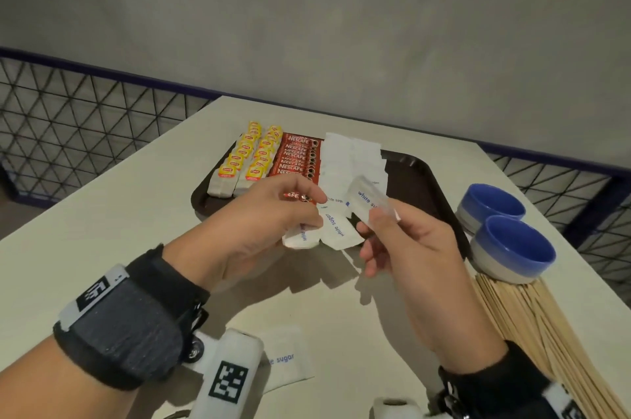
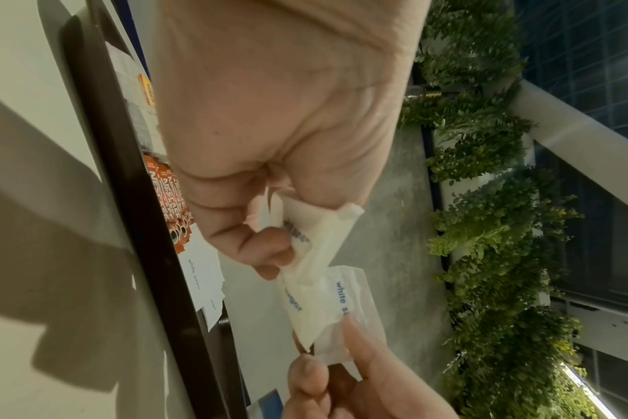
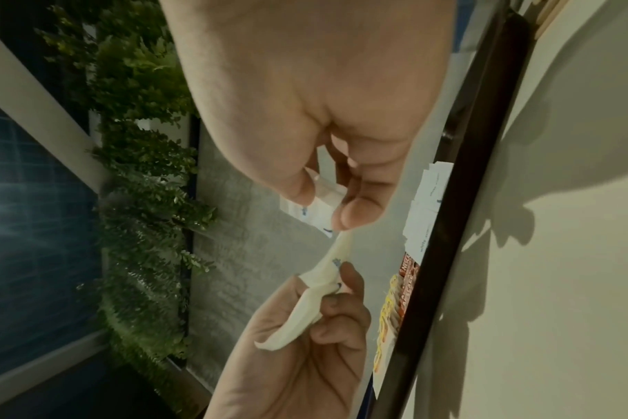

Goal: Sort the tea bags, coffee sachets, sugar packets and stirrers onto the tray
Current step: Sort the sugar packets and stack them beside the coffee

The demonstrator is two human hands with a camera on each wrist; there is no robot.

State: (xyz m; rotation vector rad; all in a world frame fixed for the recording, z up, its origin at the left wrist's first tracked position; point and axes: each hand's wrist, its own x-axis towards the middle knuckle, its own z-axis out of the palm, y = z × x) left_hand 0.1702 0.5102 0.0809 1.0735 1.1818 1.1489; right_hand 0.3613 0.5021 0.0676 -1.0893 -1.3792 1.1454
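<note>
Beyond the hands, a tray (image 1: 428, 179) is seen bearing rows of tea bags (image 1: 246, 162), coffee sachets (image 1: 295, 155) and sugar packets (image 1: 345, 159); two bowls (image 1: 505, 241) and stirrers (image 1: 532, 333) lie to the right, one loose packet (image 1: 285, 359) below. Several packets (image 1: 321, 230) are gripped in the curled left hand (image 1: 259, 224), and one packet (image 1: 367, 198) is pinched between thumb and fingers of the right hand (image 1: 413, 244), both held just above the tray's near edge.

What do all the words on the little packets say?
"NESCAFE": on the red coffee sachets on the tray.
"white sugar": on the sugar packets in the left hand, partly covered.
"white su": on the packet in the right hand.
"e sugar": on the packet on the table.
Yellow tea bag labels: too small to read.
</note>
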